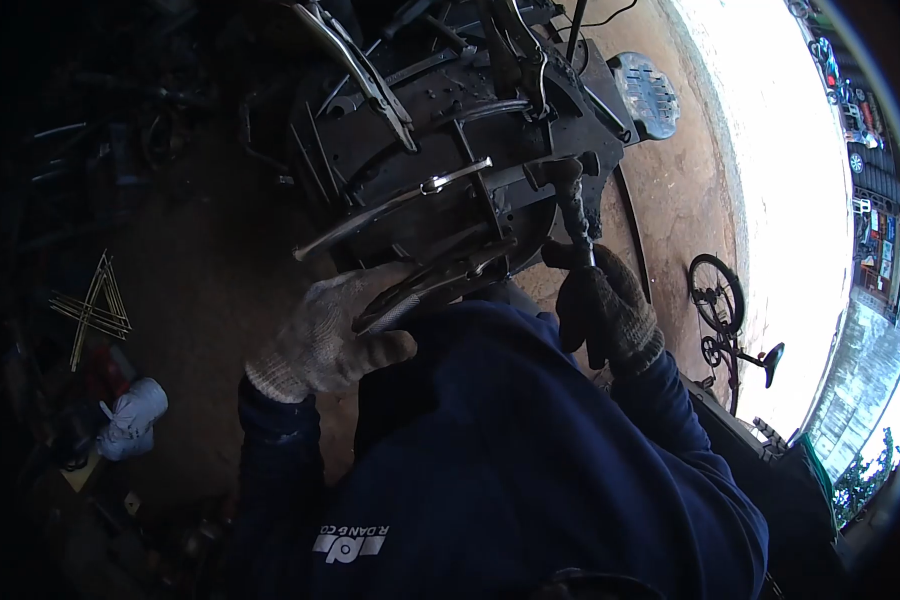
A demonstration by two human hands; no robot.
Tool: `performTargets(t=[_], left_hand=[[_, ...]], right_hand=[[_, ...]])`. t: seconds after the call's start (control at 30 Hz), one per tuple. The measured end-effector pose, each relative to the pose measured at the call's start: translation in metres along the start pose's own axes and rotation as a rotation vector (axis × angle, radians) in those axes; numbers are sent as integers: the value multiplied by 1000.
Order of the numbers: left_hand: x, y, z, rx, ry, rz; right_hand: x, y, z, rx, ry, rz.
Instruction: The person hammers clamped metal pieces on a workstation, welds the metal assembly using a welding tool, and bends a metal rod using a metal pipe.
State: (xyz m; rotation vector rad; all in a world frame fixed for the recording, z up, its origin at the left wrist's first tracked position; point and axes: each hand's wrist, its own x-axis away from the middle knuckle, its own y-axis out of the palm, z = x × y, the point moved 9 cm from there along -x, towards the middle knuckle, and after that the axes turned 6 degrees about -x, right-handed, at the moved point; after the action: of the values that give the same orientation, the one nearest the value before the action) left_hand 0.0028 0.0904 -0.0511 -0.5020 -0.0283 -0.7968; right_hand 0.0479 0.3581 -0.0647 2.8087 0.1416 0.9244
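While both gloved hands are at the near edge of the metalwork, the far left has crossed yellowish rods (92, 310) on the floor and a white bundle (135, 415) below them; next along, left hand (325, 335) is wrapped loosely round the handle end of a locking clamp (435, 278), thumb on the body side, fingers partly hidden, so can't tell how hard it squeezes; clamp's far end reaches the near side of the dark metal assembly (432, 112), which sits ahead of the torso, between and beyond the hands; a second clamp (390, 212) lies across it, slanting up to the right, and locking pliers (370, 85) stand out above that; right hand (610, 305) is closed round the lower handle of a hammer (574, 205), head up over the right part of the assembly; contact under the head can't be made out; past it, a slotted seat-like plate (652, 95) and a bicycle (718, 292) on the ground; my read: clamp-handling step, hammer at the ready, no strike visible; next move calls for a firm left hold, clamp seated square on the metal, and left fingers well out of the hammer's path; loose seating could let it slip.
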Motion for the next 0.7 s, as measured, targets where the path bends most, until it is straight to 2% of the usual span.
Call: performTargets(t=[0.13,0.23,0.27,0.33,0.43,0.53,0.6,0.63,0.67,0.7], left_hand=[[-8,6,3,18,-20,-36],[-8,4,5,8,-38,24],[-10,4,6,37,-76,-5],[-11,6,5,66,-115,-32],[-9,4,4,-17,-124,-13],[-8,6,0,-10,-173,-25],[-9,5,4,18,-117,-3],[-10,3,4,19,-119,-1],[-10,3,5,-1,-146,-24],[-9,5,4,-21,-170,-49]], right_hand=[[2,5,17,18,20,20],[2,18,8,194,-101,-60],[7,19,-2,324,-269,-35],[15,23,-17,455,-438,-11],[17,27,-24,420,-438,-31],[2,29,-5,507,-268,10],[3,18,5,410,-67,85],[11,24,-3,314,-277,-15],[9,24,4,316,-275,-18],[11,27,-1,372,-415,5]])
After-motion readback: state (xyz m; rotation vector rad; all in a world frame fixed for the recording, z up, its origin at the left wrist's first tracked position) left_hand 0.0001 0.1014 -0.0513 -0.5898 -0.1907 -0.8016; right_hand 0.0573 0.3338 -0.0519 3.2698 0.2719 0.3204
